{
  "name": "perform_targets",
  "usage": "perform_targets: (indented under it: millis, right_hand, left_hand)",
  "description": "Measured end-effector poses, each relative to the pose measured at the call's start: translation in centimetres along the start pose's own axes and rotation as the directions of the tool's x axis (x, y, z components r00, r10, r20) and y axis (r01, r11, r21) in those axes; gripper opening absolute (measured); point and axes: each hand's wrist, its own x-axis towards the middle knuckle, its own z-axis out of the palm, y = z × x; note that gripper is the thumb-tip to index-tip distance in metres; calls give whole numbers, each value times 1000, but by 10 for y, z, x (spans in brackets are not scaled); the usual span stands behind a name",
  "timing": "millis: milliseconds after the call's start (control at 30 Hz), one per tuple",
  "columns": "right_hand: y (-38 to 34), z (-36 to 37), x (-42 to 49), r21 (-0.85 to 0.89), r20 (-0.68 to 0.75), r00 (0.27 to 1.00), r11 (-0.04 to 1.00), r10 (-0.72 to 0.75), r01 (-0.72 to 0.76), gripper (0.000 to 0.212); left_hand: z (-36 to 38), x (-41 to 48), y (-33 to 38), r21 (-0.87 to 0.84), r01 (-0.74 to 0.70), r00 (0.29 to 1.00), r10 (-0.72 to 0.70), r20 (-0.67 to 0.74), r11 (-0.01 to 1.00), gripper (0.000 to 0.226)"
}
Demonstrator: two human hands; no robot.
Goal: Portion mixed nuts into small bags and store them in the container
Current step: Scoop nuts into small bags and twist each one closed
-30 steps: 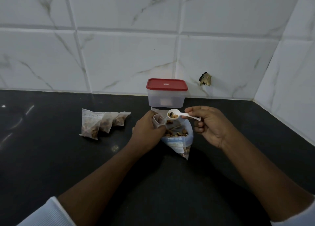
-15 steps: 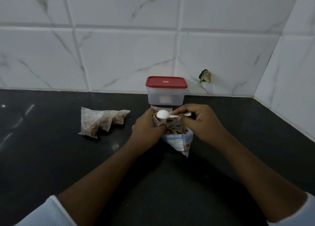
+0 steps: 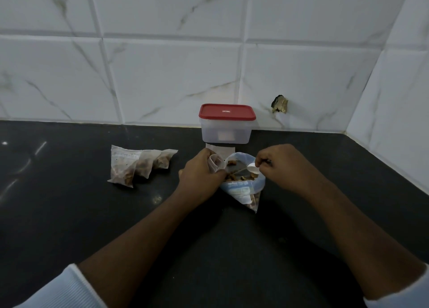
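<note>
Both hands worked at mid-counter: the left hand (image 3: 201, 178) gripped a small bag (image 3: 215, 165) by its open mouth, while the right hand (image 3: 282, 166) pinched the handle of a white spoon (image 3: 252, 168), its bowl dipped into the nut bag (image 3: 243, 188) just beside. Three filled bags (image 3: 139, 166) lay in a row on the black counter (image 3: 69, 214), well to the left of the hands and apart from the container (image 3: 226, 133). It stood behind the hands against the tiled wall (image 3: 174, 75) with its red lid (image 3: 227, 112) on (what it held, if anything, could not be made out through the cloudy sides). By this showing the job was roughly midway: three portions made, a fourth being filled, nuts remaining in the nut bag. Left to do, it appeared: finishing this portion, then opening the container and storing the bags.
</note>
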Motion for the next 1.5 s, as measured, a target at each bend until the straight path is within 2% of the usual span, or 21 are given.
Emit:
perform_targets:
  millis: [133,300,467,600,800,933,1133,1500]
  right_hand:
    - [-2,0,0,5,35,999,999,40,-40,19]
    - [-1,5,-1,210,-25,996,974,89,-82,20]
    - [3,6,2,343,-54,991,935,120,-94,25]
    - [5,1,1,357,-64,990,930,123,-92,24]
    - [0,15,0,419,29,998,905,61,-67,25]
    - [-5,22,1,358,52,999,933,6,-24,23]
    - [-1,11,3,374,19,999,927,34,-39,25]
    - [3,6,6,459,72,995,884,64,-90,27]
  left_hand:
    - [0,0,-2,-9,-12,1000,12,-1,1000,29]
    - [1,1,-3,-10,-12,1000,11,-10,1000,29]
    - [1,1,-3,-2,-4,1000,4,-24,1000,32]
    - [1,1,-3,-28,-17,999,17,-32,999,31]
    - [1,1,-3,-28,-20,999,19,-40,999,31]
    - [0,1,-1,-43,-15,999,13,-34,999,33]
    - [0,0,-2,-54,-24,999,22,-39,998,30]
    - [1,0,-3,-77,-26,999,24,-30,997,31]
